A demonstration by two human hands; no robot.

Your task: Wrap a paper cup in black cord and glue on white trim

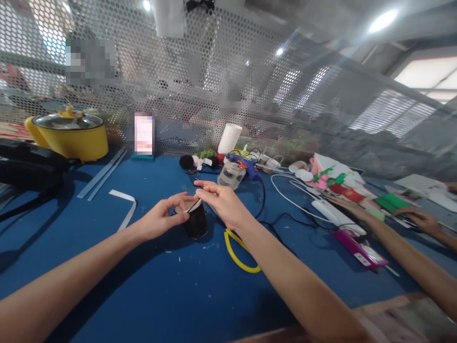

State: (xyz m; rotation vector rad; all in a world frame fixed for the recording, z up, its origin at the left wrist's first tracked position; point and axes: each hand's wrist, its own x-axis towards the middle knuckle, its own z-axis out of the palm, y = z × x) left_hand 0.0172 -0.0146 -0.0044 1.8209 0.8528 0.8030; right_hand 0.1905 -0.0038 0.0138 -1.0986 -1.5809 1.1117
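A perforated metal screen (143, 76) spans the upper frame, backing the blue tabletop (150, 286) that fills the lower part. At the upper left, a yellow pot (78, 143) stands near the screen, which leaves the middle free for the work. At the right edge, a co-worker's hands (421, 221) are busy among craft pieces.

Just left of centre, the left hand (164, 219) and right hand (223, 202) meet over a black cup (196, 226), which is upright on the table with its pale opening facing up. A glass jar (228, 178) sits behind the right hand, a blue glue gun (246, 165) lying across its top, probably to keep the nozzle off the table. Left of the jar, a lit phone (143, 133) leans upright in a stand, presumably so its screen can be seen.

Smallest is a thin dark strand (193, 206) slanting across the cup's mouth. Thumb and fingertips of each hand appear pinched on one end, seemingly to keep it straight; the exact contact is hard to make out.
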